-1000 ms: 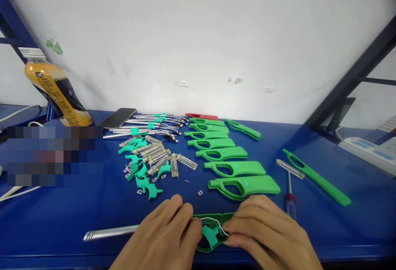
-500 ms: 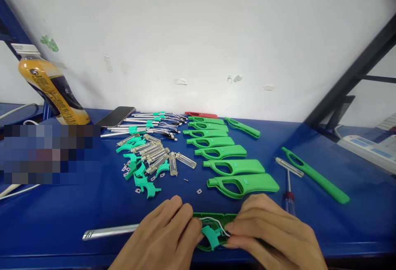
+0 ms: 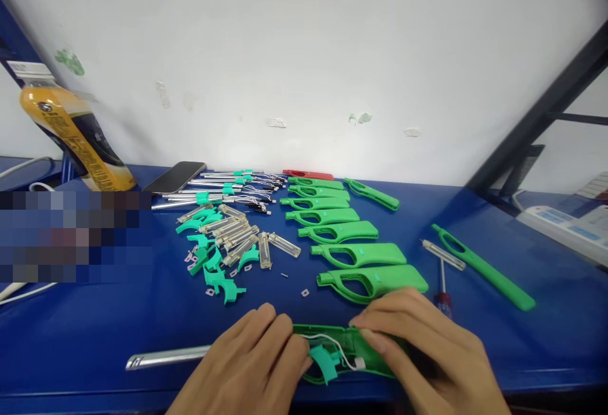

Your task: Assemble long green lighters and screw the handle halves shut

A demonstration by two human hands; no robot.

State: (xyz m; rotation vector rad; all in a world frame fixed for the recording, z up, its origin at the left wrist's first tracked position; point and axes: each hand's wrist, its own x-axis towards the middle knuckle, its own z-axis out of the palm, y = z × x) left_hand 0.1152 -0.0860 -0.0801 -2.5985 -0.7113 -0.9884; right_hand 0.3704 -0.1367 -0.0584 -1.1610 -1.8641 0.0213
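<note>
Near the table's front edge, my left hand [image 3: 251,358] is closed over the front part of a green lighter shell [image 3: 380,364]. From under it a silver metal tube [image 3: 168,357] sticks out to the left. Inside the shell's open side sit a teal trigger [image 3: 325,364] and a white wire [image 3: 335,343] that runs to a small white-ended connector [image 3: 359,363]. My right hand [image 3: 427,345] grips the right part of the shell, thumb and index finger close together at its upper edge. Its other fingers partly hide the shell's end.
Behind lie a row of green lighter shells [image 3: 375,279], clear fuel tanks [image 3: 237,237], teal triggers [image 3: 228,288] and metal tubes with wires [image 3: 209,196]. A screwdriver [image 3: 443,301] and another green shell [image 3: 494,275] lie right. A phone [image 3: 175,177] and yellow bottle [image 3: 76,133] stand back left.
My right hand has let go of the connector, which now shows in the shell. Its fingertips have moved to the shell's upper edge. The left hand keeps its hold.
</note>
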